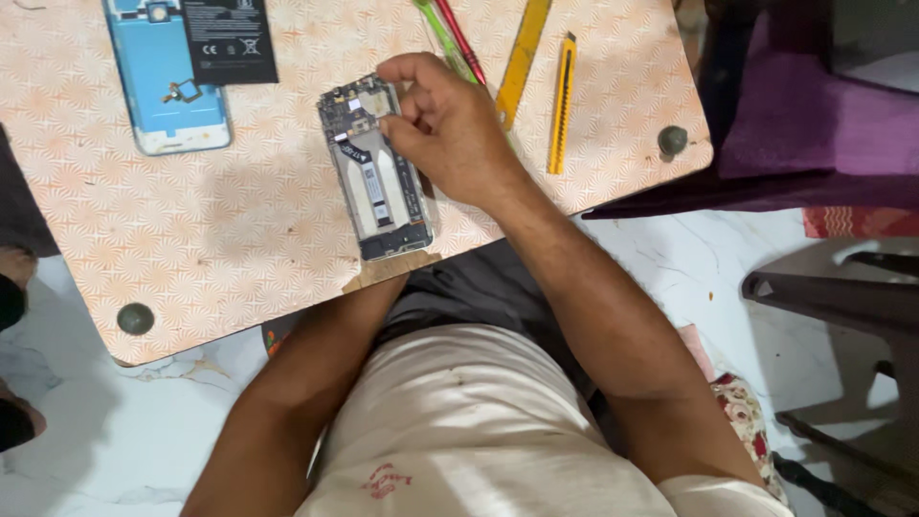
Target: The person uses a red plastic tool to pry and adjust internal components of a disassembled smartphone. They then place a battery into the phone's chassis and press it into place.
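Opened phone: An opened phone [378,172], back removed and inner parts bare, lies near the front edge of the small table [239,230], top end pointing away from the person. Its circuit board and grey metal frame show; the finer parts are too small to make out.
Right hand: The right hand [450,124] rests over the phone's upper right corner, fingers curled together, the tips touching the board near the top. Whether anything is pinched between them cannot be told, since the knuckles cover that spot.
Left hand: The left forearm runs up under the table's front edge, and the hand itself is hidden beneath the tabletop, so its state cannot be told.
Blue back cover: A blue back cover [163,86] lies inner side up at the far left of the table, well apart from the phone, its top cut off by the picture edge.
Battery: A flat black battery [230,38] lies overlapping the cover's right side, also cut off at the top.
Tools: A green tool [438,29] and a red tool [461,38] lie crossed beyond the hand, their lower ends hidden by it. A yellow ruler [525,53] and a yellow utility knife [561,101] lie to the right.
Surroundings: Purple cloth [814,115] sits on a dark chair at right; the floor [115,431] is pale marble.
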